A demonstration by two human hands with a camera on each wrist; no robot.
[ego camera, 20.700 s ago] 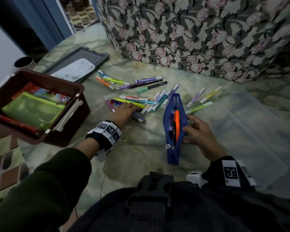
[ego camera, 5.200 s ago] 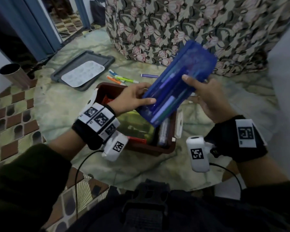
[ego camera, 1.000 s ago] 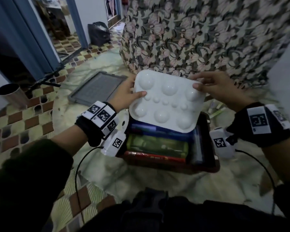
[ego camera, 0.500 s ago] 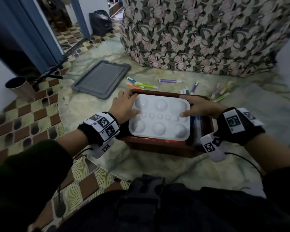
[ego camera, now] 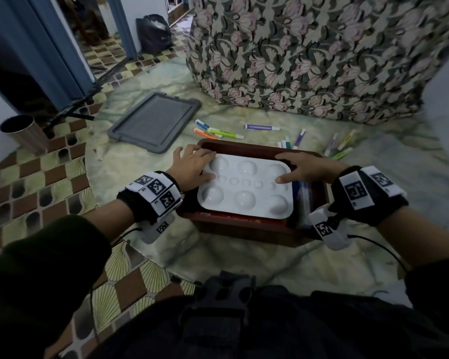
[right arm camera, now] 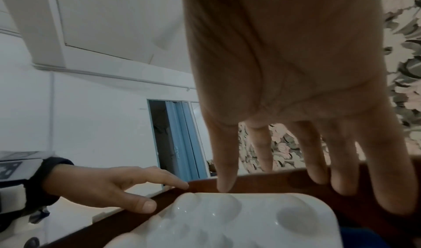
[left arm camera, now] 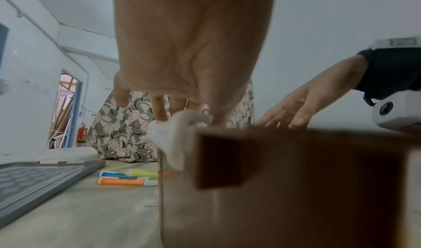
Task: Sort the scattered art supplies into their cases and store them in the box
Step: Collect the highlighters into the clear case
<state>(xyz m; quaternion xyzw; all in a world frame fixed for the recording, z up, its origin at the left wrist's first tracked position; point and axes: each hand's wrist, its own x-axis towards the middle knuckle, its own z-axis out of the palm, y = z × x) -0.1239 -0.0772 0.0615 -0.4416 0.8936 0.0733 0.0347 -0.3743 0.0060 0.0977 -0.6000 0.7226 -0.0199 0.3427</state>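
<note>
A white paint palette (ego camera: pixel 246 187) lies flat on top of the contents of the brown box (ego camera: pixel 244 229). My left hand (ego camera: pixel 195 164) rests on the palette's left edge with its fingers straight. My right hand (ego camera: pixel 303 169) lies on the palette's far right corner, fingers spread over the box rim (right arm camera: pixel 262 181). A blue case (ego camera: pixel 305 195) shows in the gap at the box's right side. Several loose markers (ego camera: pixel 218 132) lie on the mat behind the box. In the right wrist view, the right hand's fingertips (right arm camera: pixel 224 185) touch the palette (right arm camera: pixel 227 219).
The grey box lid (ego camera: pixel 153 120) lies on the mat at the back left. More markers (ego camera: pixel 337 146) lie behind the box's right corner. A metal cup (ego camera: pixel 21 133) stands on the tiled floor at left. Floral-covered furniture (ego camera: pixel 322 53) closes off the back.
One second ago both hands held the palette up over the box. It now lies flat in the box, with both hands resting open on it.
</note>
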